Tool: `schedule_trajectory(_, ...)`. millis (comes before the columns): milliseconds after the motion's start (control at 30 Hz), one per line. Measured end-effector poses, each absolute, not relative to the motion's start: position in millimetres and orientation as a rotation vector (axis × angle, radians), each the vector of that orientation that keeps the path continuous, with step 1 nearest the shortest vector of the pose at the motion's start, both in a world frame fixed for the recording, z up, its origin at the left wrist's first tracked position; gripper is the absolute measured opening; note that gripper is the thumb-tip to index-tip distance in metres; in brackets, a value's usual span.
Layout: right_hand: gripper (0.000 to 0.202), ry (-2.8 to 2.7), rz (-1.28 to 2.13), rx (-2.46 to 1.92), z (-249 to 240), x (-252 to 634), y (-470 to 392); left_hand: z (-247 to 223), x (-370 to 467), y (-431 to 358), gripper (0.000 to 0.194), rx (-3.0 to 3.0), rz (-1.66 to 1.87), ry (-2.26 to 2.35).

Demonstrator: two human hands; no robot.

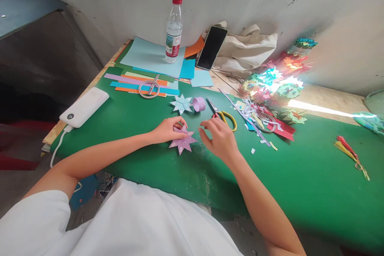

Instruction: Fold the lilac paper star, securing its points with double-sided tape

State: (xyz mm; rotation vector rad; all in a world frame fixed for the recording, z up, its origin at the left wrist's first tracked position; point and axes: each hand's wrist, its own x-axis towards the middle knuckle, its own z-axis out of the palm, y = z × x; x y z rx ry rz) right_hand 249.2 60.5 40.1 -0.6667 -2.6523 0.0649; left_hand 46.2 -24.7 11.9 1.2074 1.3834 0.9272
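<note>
My left hand [171,129] pinches a purple paper star [183,142] with many points, held low over the green mat. Just right of the star is my right hand [218,135], its fingers apart and curved, nothing visible between them. Beyond the hands lie a light blue paper star [181,104] and, touching or close beside it, a rolled purple paper ring [199,104]. Scissors [229,120] with yellow and red handles rest open behind my right hand, which partly hides them.
Paper strips [126,84] under a tape roll [149,89] lie back left, near a white power bank [84,107]. A bottle [174,32], a phone [212,48] and a cloth bag [249,50] stand behind. Paper scraps [255,116], colourful paper crafts [279,82] and a tassel [349,154] are right.
</note>
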Motion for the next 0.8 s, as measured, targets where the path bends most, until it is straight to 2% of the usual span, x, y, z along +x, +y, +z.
schedule_trajectory(267,0.025,-2.755,-0.042,-0.449,28.7,236.8,41.5,11.8,46.8,-24.6,0.026,1.270,0.933,1.405)
schedule_trajectory(800,0.029,-2.809,0.173,-0.263,17.4,236.6,51.1,12.9,46.3,-26.3,0.029,1.325,0.869,1.386)
